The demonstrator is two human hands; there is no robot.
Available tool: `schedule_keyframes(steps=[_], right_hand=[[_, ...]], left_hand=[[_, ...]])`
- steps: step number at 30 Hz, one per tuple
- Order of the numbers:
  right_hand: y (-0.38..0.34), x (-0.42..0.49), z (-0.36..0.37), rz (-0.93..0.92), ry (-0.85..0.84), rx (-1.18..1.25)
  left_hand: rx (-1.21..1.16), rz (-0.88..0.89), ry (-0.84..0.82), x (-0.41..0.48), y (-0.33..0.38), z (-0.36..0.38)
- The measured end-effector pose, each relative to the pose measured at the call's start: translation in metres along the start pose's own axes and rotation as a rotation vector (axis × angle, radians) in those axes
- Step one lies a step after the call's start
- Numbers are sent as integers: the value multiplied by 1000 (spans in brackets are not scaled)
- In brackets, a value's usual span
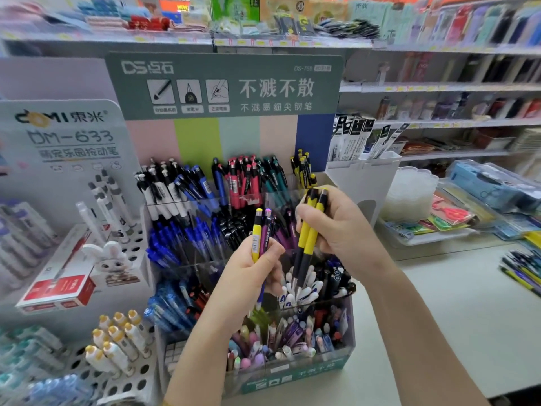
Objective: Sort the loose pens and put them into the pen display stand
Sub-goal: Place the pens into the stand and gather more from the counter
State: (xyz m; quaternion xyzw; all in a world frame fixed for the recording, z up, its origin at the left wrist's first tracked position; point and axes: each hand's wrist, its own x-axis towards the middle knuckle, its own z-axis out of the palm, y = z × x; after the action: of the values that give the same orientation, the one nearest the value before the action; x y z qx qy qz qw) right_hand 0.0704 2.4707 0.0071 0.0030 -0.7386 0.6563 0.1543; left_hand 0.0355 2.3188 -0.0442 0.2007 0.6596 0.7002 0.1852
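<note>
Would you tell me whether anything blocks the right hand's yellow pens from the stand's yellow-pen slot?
Nothing visible does. The right hand holds two yellow pens just in front of the back-right yellow-pen slot, with only open air between.

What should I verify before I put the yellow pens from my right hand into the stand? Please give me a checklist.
1. Right hand grips the yellow pair: ok.
2. Left hand holds one yellow pen and one purple pen, mixed colours: not ok.
3. Stocked yellow pens show the target slot, back right of the stand: ok.
4. Room left in that slot: cannot tell.
5. Way up to that slot free of the left hand: ok.
</note>
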Motion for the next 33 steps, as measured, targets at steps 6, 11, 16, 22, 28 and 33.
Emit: schedule_keyframes(steps=[6, 11, 16, 22, 28, 33], right_hand=[[5, -1, 15, 81, -14, 38], [11, 0, 14, 62, 67, 11], [13, 1, 12, 44, 166, 44], [6, 10, -1, -43, 223, 5], [-7, 50, -44, -251, 574, -144], [-12, 77, -40, -597, 736, -565]], left_hand=[[423, 156, 142, 6, 4, 13], [582, 238, 79, 1, 8, 18], [652, 290, 21, 11, 9, 17], [517, 218, 63, 20, 17, 23], [232, 23, 85, 27, 25, 17], [-117, 14, -37, 31, 31, 20]])
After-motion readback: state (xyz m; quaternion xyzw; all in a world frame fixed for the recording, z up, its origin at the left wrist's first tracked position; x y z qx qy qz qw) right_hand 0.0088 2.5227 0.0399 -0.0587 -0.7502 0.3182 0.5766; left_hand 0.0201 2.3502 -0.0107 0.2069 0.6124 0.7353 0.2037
